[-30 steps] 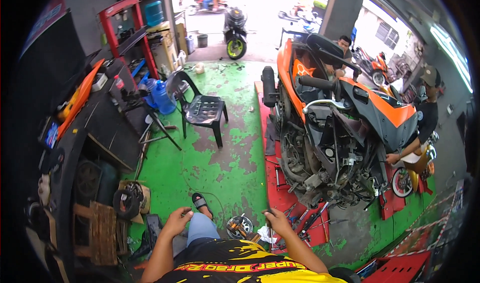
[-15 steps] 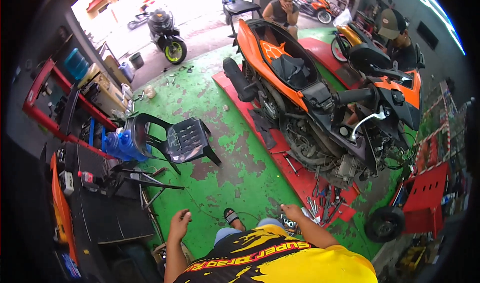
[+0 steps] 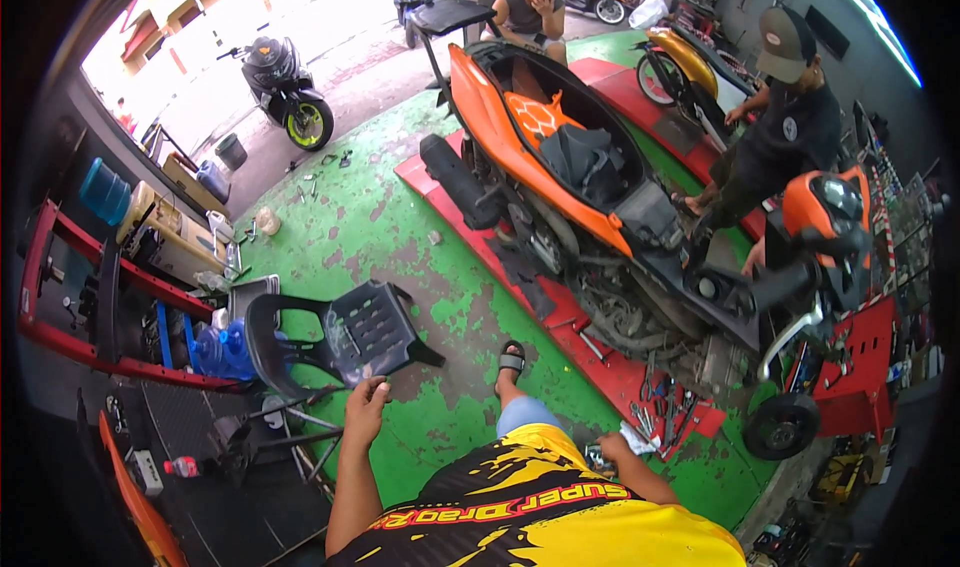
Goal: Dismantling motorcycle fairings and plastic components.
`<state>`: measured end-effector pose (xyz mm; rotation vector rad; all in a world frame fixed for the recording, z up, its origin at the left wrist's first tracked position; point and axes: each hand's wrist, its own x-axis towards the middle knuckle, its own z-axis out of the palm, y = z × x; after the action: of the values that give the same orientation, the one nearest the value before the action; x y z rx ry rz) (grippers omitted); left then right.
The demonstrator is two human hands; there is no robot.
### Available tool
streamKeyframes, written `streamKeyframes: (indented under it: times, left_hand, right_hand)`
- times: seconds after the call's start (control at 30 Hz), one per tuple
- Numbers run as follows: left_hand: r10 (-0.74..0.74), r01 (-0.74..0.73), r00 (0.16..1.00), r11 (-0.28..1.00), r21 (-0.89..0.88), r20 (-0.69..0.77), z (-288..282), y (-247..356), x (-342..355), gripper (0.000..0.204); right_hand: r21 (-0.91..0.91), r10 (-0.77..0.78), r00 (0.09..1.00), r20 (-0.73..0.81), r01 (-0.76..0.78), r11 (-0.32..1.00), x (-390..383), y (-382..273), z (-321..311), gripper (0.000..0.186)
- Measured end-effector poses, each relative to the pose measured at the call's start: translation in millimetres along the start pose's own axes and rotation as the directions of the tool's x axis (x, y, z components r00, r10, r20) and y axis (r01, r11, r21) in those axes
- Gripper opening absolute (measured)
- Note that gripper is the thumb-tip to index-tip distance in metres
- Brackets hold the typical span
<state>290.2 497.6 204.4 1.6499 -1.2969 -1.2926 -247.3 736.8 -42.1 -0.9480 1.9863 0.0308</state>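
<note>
My left hand (image 3: 368,402) is raised in front of the black plastic chair (image 3: 362,329), fingers curled together, any small item in them indistinct. Lower right, my right hand (image 3: 614,449) hangs with fingers curled, their contents unclear, near a white rag (image 3: 638,441) and scattered tools (image 3: 663,407) on the red lift platform (image 3: 540,302). Above them stands a partly stripped orange-and-black scooter (image 3: 540,177), its seat area open with a dark bundle (image 3: 580,162) inside. My sandalled foot (image 3: 510,364) is on the green floor (image 3: 450,377).
A co-worker (image 3: 795,117) bends beyond the scooter; another person (image 3: 525,22) sits behind it. Left are a red metal frame (image 3: 45,277), water jugs (image 3: 230,352) and a black bench (image 3: 200,417). A red tool cart (image 3: 855,387) and loose wheel (image 3: 778,425) stand right. A motorcycle (image 3: 290,92) is outside.
My view has swung rightward and I have stepped forward, one foot further out. My left hand has risen toward the chair. The co-worker stands further into view, bent beyond the scooter.
</note>
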Motion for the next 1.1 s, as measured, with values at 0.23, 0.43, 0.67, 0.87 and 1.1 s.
streamKeyframes:
  times: [0.23, 0.43, 0.67, 0.87, 1.1]
  left_hand:
    - [0.082, -0.080, 0.983, 0.997, -0.020, 0.167, 59, 92, 164, 0.033]
    - [0.197, -0.222, 0.957, 0.970, 0.101, 0.212, 74, 169, 304, 0.033]
    - [0.382, -0.405, 0.874, 0.914, 0.016, 0.301, 80, 257, 503, 0.033]
    - [0.437, -0.422, 0.827, 0.898, -0.125, 0.353, 93, 334, 672, 0.039]
    - [0.329, -0.188, 0.813, 0.930, -0.317, 0.481, 126, 381, 765, 0.059]
  right_hand:
    - [0.366, 0.157, 0.984, 0.088, -0.179, 0.913, 90, -113, -69, 0.031]
    - [0.736, 0.093, 0.995, 0.023, -0.080, 0.672, 131, -252, -172, 0.019]
    - [0.852, 0.179, 0.983, -0.043, -0.057, 0.520, 144, -329, -175, 0.020]
    - [0.837, 0.424, 0.878, -0.222, -0.051, 0.544, 188, -371, -94, 0.022]
    - [0.878, 0.425, 0.881, -0.207, -0.025, 0.478, 192, -528, -111, 0.025]
